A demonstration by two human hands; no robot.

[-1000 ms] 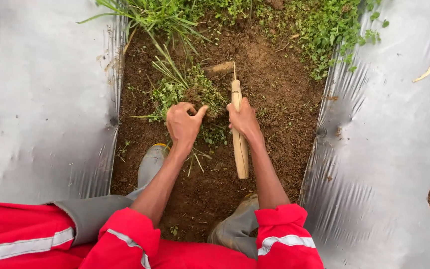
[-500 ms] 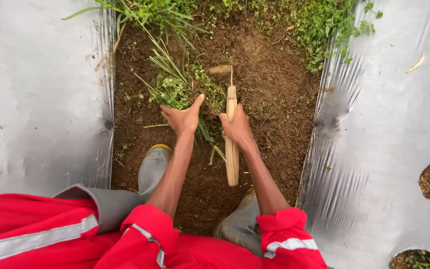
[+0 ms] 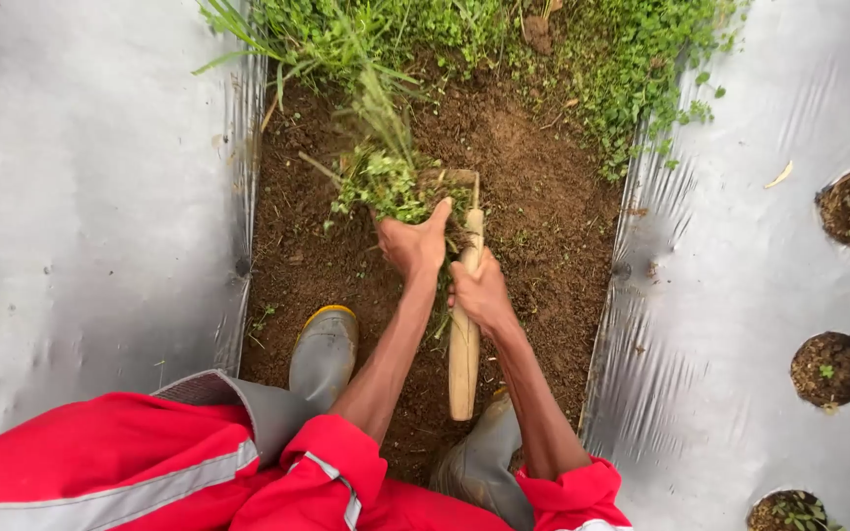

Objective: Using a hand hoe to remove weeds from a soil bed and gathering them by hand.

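Observation:
My left hand (image 3: 411, 241) is closed around a clump of green weeds (image 3: 383, 179) lifted just above the brown soil furrow (image 3: 543, 226). Right beside it, my right hand (image 3: 481, 292) grips the pale wooden handle of a small hoe (image 3: 463, 344), whose blade end is hidden under the weeds and soil. Both arms reach forward from red sleeves.
Silver plastic mulch sheets (image 3: 91, 216) flank the furrow on both sides, the right one (image 3: 730, 295) with round planting holes (image 3: 829, 368). Thick green weeds (image 3: 504, 39) cover the far end. My grey rubber boots (image 3: 324, 356) stand in the furrow.
My left hand has closed on the weed clump and pulled it up. Both hands and the hoe sit slightly farther forward along the furrow.

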